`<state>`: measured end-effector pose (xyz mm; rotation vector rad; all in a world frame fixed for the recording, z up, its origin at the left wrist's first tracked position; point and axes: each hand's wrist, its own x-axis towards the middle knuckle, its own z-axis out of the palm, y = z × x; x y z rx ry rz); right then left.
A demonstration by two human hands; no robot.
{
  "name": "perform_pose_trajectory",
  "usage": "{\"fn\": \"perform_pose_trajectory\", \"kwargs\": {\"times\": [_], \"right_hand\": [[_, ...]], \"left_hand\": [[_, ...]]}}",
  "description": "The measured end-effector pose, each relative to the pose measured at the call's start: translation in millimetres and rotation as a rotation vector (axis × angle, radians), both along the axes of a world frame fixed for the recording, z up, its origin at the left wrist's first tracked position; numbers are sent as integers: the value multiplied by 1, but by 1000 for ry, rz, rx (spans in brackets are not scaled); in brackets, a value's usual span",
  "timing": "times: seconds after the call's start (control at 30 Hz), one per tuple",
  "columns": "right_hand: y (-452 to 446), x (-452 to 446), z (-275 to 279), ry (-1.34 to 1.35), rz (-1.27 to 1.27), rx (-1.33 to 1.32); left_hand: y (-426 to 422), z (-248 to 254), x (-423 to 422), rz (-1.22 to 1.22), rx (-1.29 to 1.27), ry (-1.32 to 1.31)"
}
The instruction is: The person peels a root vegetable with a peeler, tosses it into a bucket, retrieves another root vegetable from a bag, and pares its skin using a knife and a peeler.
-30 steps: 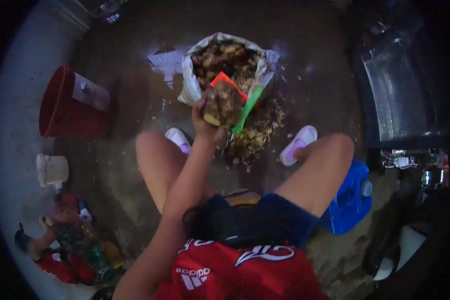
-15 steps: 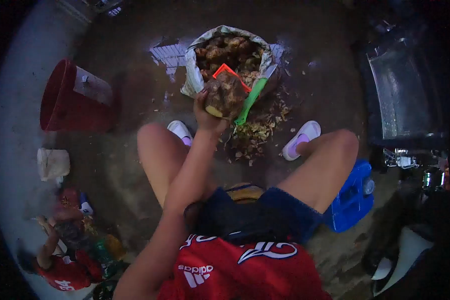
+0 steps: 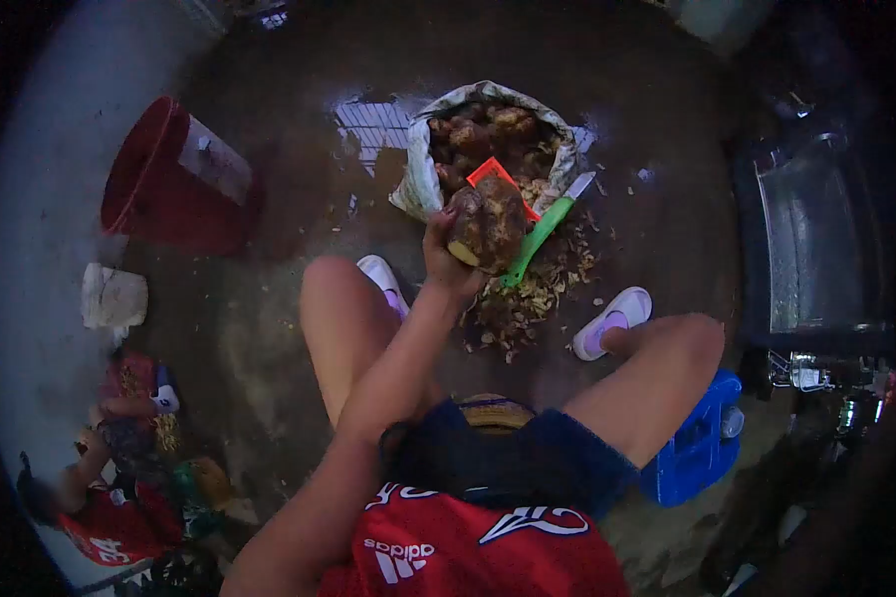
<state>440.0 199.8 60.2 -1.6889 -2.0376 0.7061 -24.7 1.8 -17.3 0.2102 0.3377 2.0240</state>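
My left hand [image 3: 448, 249] reaches out over the floor, its fingers wrapped round a large, lumpy brown tuber [image 3: 498, 224] with a small pale-yellow cut patch. Just right of the tuber is a green-handled knife [image 3: 540, 239], its pale blade pointing up and right; I cannot tell what supports it. An orange rectangular-edged object [image 3: 488, 171] shows partly behind the tuber. Beyond them stands an open white sack [image 3: 421, 179] full of similar brown tubers. Peelings [image 3: 513, 313] lie scattered on the floor below the knife. No part of my right hand shows.
A red bucket [image 3: 144, 189] and a white container [image 3: 114, 296] are at the left. Another person in a red shirt [image 3: 124, 522] sits lower left. A blue plastic object [image 3: 702, 448] is beside my right leg; a dark glossy panel [image 3: 816, 239] stands far right.
The whole view has shifted, so the sack, tuber and knife appear lower and further right. My left hand keeps its hold on the tuber, and more of the knife blade shows.
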Motion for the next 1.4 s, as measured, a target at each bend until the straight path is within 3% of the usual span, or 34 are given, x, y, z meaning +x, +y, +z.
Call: {"fn": "perform_pose_trajectory", "kwargs": {"times": [0.13,0.27,0.33,0.43,0.47,0.5,0.57,0.77,0.87,1.0,1.1,1.13,1.23,1.33,1.4], "right_hand": [[30,-39,24,173,7,149],[55,-142,53,635,126,276],[50,-209,44,848,240,167],[18,-286,-26,900,499,-329],[1,-298,-45,887,342,-851],[-18,-307,-60,791,266,-953],[-21,-316,-108,712,313,-893],[-23,-340,-111,698,646,-896],[-30,-340,-93,714,434,-822],[-7,-339,-75,1166,129,-937],[5,-330,-59,1052,217,-902],[5,-331,-54,736,262,-789],[13,-327,-89,353,464,-592],[14,-329,-105,173,623,-326],[9,-331,-97,413,643,-343]], "left_hand": [[-2,2,3,-20,42,-49],[-7,10,6,49,-58,16],[-5,16,3,40,8,40],[-1,15,5,69,4,-7],[1,16,3,-2,20,-13],[3,18,2,41,-32,15],[1,20,9,122,-154,52],[7,1,6,69,-123,90],[11,4,11,47,-95,69],[10,1,6,-50,-35,34],[7,-8,3,-28,-137,31],[7,-14,2,-28,-171,37],[7,-16,2,-72,-175,69],[6,-5,8,-127,-67,48],[5,-3,8,-155,-23,42]]}}
